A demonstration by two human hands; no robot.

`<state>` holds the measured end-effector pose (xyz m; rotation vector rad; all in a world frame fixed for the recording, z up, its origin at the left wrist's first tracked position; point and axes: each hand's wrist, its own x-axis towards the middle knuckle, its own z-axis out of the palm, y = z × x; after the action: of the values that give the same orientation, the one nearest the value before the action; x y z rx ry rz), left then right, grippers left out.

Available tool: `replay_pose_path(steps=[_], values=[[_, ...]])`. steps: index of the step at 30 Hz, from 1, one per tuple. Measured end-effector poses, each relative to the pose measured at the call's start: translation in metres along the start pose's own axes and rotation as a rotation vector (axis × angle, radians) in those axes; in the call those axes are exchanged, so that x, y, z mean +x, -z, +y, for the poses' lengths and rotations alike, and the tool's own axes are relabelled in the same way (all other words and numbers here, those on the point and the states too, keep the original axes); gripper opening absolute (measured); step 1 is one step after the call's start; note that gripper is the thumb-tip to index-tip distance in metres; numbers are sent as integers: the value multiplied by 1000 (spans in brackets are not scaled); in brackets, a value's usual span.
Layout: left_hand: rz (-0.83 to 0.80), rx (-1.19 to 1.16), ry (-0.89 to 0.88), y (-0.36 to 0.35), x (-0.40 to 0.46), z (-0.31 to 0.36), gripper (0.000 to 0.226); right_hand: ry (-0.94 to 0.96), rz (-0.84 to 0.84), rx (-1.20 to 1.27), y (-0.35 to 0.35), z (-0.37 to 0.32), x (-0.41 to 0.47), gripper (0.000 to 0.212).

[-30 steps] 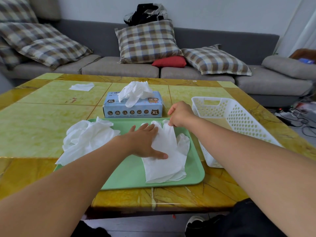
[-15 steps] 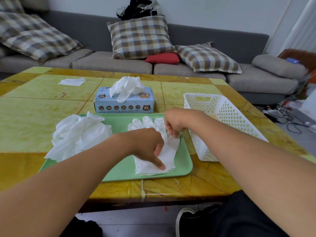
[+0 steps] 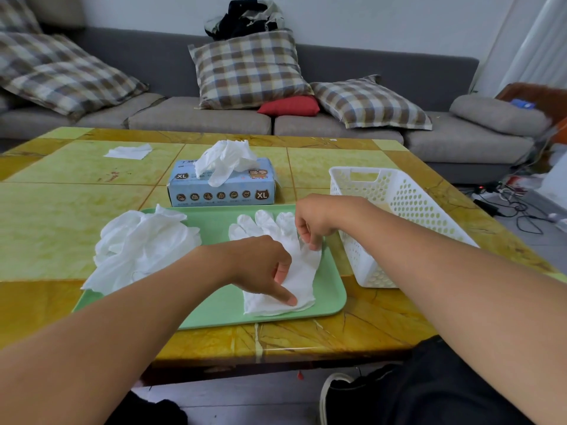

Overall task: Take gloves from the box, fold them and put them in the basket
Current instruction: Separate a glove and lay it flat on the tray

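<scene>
A white glove (image 3: 299, 265) lies flat on the green tray (image 3: 214, 223), fingers pointing away from me. My left hand (image 3: 260, 265) curls over its cuff end, one fingertip pressing the cuff down. My right hand (image 3: 316, 222) pinches the glove's right edge near the thumb part. A blue glove box (image 3: 221, 188) marked XL stands behind the tray with a glove sticking out of its top. The white perforated basket (image 3: 395, 207) stands to the right of the tray.
A crumpled pile of white gloves (image 3: 141, 243) covers the tray's left end. A folded white piece (image 3: 129, 151) lies at the far left of the yellow-green table (image 3: 61, 210). A grey sofa with plaid cushions runs behind the table. Cables lie on the floor at right.
My left hand went from lying flat on the glove to a curled fist pressing its cuff. My right hand moved from the glove's fingertips down to its right edge.
</scene>
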<state>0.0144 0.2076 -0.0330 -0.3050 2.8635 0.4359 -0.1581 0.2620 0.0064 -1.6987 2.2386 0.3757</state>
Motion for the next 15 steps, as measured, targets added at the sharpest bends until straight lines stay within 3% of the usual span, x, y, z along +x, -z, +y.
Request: replay_pose_path(steps=[9,13,15], values=[[7,91,24,-4,0,1,50,29,104,4,11,3,-4,13],[30,134,32,-3,0,1,52,38,249,24,3,3,7,15],[36,122,31,-3,0,-1,50,60,226,-7,-4,1,12,18]])
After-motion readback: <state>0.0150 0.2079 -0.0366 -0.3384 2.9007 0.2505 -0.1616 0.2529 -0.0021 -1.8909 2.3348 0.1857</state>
